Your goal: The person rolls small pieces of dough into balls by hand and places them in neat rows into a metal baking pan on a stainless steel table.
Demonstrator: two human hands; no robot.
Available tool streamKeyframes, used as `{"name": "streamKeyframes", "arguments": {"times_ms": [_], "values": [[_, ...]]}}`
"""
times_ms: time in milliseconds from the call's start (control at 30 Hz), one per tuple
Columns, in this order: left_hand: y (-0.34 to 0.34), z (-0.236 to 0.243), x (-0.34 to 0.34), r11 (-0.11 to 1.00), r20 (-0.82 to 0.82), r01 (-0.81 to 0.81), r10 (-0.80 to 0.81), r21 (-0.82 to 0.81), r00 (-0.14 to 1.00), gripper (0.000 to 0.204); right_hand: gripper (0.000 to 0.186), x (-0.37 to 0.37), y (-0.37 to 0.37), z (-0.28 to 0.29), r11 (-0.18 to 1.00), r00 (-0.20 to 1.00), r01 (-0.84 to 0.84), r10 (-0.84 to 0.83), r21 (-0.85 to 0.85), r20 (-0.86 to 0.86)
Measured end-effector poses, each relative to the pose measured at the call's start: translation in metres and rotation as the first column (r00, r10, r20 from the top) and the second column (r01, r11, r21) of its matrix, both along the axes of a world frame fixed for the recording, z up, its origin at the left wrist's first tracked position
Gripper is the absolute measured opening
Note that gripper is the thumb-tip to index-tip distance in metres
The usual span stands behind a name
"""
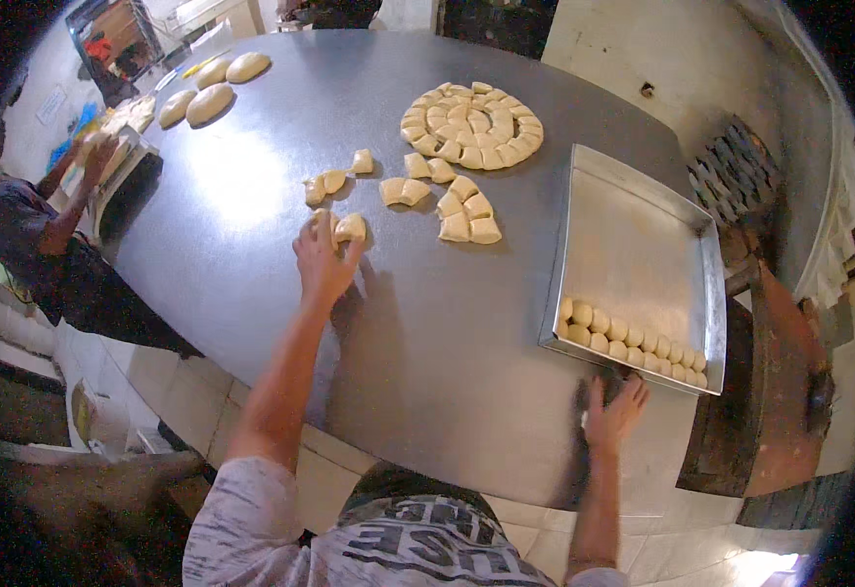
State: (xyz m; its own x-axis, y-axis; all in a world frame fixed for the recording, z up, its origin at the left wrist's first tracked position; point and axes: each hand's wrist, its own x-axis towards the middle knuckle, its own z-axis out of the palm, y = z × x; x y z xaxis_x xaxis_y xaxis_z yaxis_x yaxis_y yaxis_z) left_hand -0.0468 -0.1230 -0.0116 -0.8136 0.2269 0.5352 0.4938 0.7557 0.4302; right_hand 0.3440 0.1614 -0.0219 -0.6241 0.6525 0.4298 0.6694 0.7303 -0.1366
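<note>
On the metal table, my left hand (318, 262) curls its fingers over small cut dough pieces (351, 228); one piece shows between thumb and fingers, another is partly covered. Loose dough pieces (327, 183) lie just beyond it. To the right are a short strip (405, 192) and a larger cut cluster (468, 211). My right hand (615, 411) is by the near edge of a metal tray (633, 225), fingers spread over the table. Something small and pale shows at its thumb side, too small to name. Rounded dough balls (633, 344) fill rows along the tray's near side.
A large round of cut dough (471, 125) lies farther back on the table (427, 313). Several uncut dough mounds (210, 103) sit at the far left. A co-worker (41, 225) stands at the left, hands over a machine (126, 171). Dark stacked metal pieces (736, 171) lean beyond the tray.
</note>
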Motion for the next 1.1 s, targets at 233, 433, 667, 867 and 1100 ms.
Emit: {"name": "streamKeyframes", "arguments": {"times_ms": [233,433,667,867,1100], "values": [[0.0,0.01,-0.047,0.976,0.362,-0.187,0.215,-0.111,0.907,0.067,0.022,0.087,-0.001,0.009,0.978,0.978,0.177,-0.187,0.111,0.09],[-0.018,-0.033,-0.082,0.984,0.222,0.18,-0.175,0.001,0.959,0.045,0.024,0.012,-0.006,0.029,0.97,0.987,-0.099,0.067,-0.222,-0.147],[-0.013,0.03,0.061,0.979,0.667,0.114,-0.198,0.168,0.718,0.03,0.021,0.068,0.044,0.033,0.975,0.983,0.092,-0.122,-0.203,-0.14],[-0.012,0.07,0.171,0.536,0.588,-0.245,-0.761,0.808,0.275,0.043,0.02,0.088,0.035,0.084,0.713,0.965,-0.109,-0.09,-0.693,-0.245],[0.084,0.068,0.232,0.5,0.517,-0.131,-0.838,0.856,0.177,0.034,0.027,-0.107,0.103,0.084,0.876,0.765,-0.302,-0.012,-0.377,-0.643]]}}
